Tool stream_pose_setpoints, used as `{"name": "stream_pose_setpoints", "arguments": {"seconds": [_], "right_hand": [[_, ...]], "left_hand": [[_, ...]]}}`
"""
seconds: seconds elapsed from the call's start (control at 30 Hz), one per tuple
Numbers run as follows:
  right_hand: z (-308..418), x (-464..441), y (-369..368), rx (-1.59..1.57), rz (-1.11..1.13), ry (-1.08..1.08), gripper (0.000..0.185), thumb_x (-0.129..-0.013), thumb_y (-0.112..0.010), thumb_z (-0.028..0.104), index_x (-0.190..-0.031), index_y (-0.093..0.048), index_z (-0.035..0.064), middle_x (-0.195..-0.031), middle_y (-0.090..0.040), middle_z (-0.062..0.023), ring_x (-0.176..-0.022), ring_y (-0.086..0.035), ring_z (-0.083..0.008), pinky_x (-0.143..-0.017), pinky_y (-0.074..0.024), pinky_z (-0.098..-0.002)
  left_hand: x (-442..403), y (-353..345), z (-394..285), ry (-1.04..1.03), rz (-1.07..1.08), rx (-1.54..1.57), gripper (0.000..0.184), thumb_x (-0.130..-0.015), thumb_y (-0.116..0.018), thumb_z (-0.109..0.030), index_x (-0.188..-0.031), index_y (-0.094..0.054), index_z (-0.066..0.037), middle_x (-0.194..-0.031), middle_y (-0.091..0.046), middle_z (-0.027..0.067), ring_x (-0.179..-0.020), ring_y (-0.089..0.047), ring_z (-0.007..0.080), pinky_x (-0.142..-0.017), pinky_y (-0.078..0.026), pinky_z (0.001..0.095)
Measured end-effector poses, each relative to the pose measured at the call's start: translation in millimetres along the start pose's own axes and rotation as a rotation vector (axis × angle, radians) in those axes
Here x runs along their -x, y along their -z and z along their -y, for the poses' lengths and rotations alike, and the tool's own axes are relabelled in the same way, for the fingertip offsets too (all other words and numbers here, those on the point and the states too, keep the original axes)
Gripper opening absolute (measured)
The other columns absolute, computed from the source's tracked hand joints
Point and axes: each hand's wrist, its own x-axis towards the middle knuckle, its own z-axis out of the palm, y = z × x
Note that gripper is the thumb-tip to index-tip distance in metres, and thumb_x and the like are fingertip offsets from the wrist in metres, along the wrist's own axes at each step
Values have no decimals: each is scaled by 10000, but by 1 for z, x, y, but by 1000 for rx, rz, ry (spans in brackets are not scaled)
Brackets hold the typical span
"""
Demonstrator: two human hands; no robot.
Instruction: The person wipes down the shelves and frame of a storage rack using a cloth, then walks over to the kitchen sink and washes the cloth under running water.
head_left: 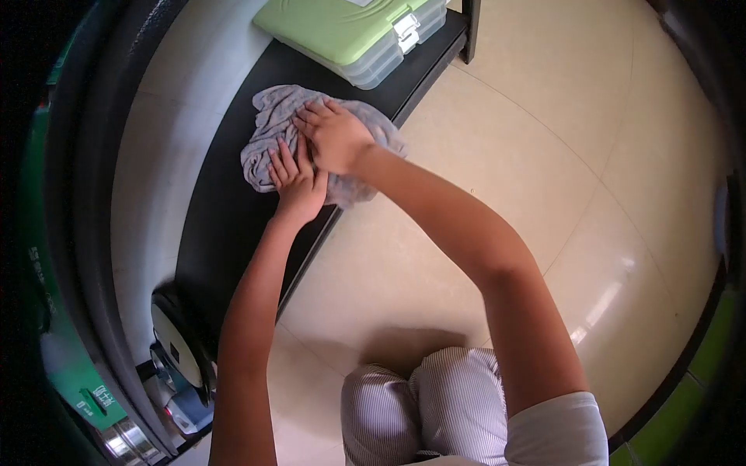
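Observation:
A crumpled grey cloth point(272, 116) lies on a low black shelf point(225, 210), and its right side hangs over the shelf's front edge. My left hand point(299, 182) presses on the lower part of the cloth, fingers spread. Just above and to the right, my right hand point(334, 138) lies on the cloth with its fingers stretched out over the folds. The two hands are close together. The underside of both palms is hidden.
A green-lidded clear plastic box point(334, 31) stands on the shelf beyond the cloth. At the lower left are a round black-and-white object point(177, 342), a green package point(78, 357) and a metal container point(128, 443). Beige tiled floor point(528, 179) lies to the right.

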Motion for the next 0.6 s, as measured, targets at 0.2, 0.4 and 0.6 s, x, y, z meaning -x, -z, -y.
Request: {"name": "stream_pose_setpoints", "arguments": {"seconds": [0.2,0.4,0.6], "right_hand": [[-10,-34,-2,111,23,-31,478,-828,-452,219,-1278,-507,69,-1356,-467,-55,-1295,-369,-201,-1100,-231,-388],[-21,-46,-24,142,92,-128,469,-860,-404,218,-1297,-482,66,-1380,-441,-58,-1316,-342,-207,-1114,-198,-382],[5,17,20,19,-49,-65,468,-827,-455,197,-1259,-511,26,-1352,-465,-97,-1308,-354,-225,-1122,-185,-382]], "left_hand": [[-43,7,1,-47,-124,-7,713,-913,-353,-456,-1461,-46,-118,-1482,-13,281,-1346,6,506,-1075,-8,574],[-56,-4,2,-69,-133,-47,736,-903,-397,-408,-1460,-49,-76,-1488,-38,268,-1355,-18,490,-1089,-12,553],[11,1,-24,-179,-158,3,733,-906,-396,-432,-1449,-106,-35,-1485,-42,272,-1366,4,466,-1089,9,553]]}}
